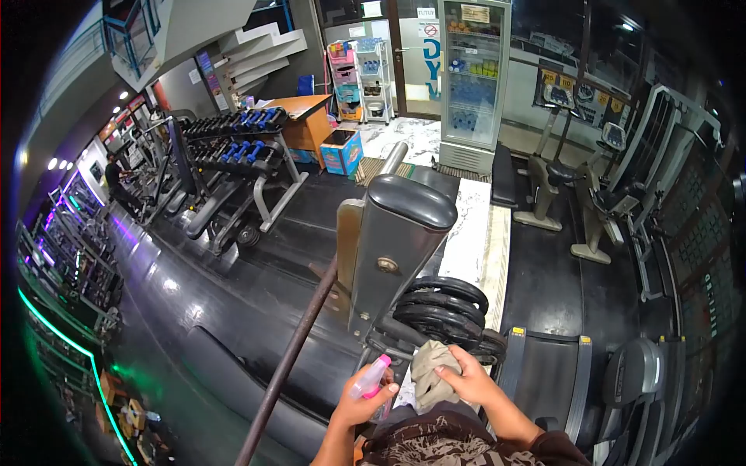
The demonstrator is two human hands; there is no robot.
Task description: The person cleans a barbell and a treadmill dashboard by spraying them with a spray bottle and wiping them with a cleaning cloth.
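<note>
In the head view, my left hand (359, 402) is closed around a clear spray bottle (368, 379) with a pink nozzle, held low in front of my body. My right hand (468, 378) grips a crumpled beige cloth (430, 376) beside it. Just ahead of both hands stands a gym machine with a black padded backrest (404, 225), its pad facing away to the left. Black weight plates (443, 311) sit stacked on the machine's post, right beyond the cloth. A long brown metal bar (287, 361) slants along the machine's left side.
Racks of blue dumbbells (249, 151) stand at the back left, near a wooden desk (307, 128). A glass-door drinks fridge (472, 85) is at the back. Exercise bikes (542, 190) and a treadmill (546, 380) line the right side. A person (118, 185) is far left.
</note>
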